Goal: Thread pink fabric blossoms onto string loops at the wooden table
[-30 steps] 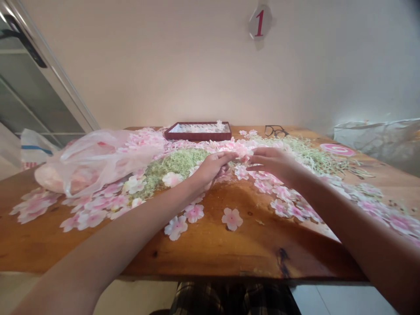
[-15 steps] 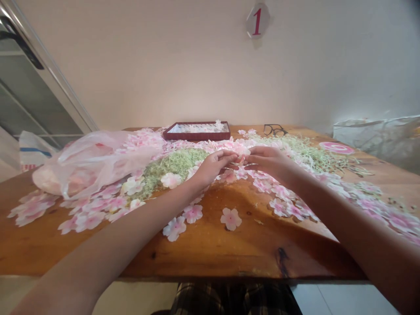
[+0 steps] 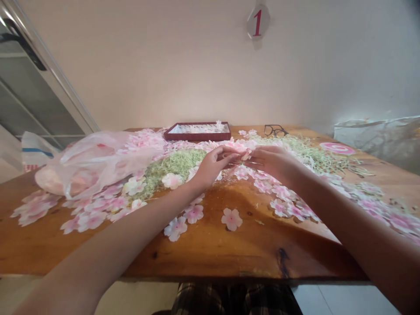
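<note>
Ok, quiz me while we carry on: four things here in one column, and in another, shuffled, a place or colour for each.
1. left hand
2. tray
3. glasses
4. round disc

A. black-framed, to the right of the tray
B. pink and white, toward the right side of the table
C. fingertips close to the right hand
D. dark red walls

Pairs: 1-C, 2-D, 3-A, 4-B
</note>
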`<state>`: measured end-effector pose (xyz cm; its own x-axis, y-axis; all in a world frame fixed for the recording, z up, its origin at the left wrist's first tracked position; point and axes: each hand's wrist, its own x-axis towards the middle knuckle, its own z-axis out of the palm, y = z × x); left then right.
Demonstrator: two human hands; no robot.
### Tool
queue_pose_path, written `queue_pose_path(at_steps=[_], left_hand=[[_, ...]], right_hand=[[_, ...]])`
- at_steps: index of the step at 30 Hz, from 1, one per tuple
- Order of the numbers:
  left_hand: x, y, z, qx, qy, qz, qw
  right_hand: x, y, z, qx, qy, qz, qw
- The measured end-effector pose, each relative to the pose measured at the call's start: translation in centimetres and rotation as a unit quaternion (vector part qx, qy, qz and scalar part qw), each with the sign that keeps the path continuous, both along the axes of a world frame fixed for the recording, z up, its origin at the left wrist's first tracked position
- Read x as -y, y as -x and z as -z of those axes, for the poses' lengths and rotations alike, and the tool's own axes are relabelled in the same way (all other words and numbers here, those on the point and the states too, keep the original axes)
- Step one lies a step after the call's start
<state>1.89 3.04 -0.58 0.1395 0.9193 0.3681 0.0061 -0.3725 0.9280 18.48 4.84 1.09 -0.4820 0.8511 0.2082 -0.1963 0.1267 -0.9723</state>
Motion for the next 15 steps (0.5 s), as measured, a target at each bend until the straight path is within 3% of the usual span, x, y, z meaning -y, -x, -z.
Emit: queue_pose_path(at_steps=[15], left_hand=[[0.58,-0.61,-0.12,0.106,0.062,0.01,0.992]], right_hand=[[0.72,0.31,0.16,0.044,-0.033,0.035,0.998]])
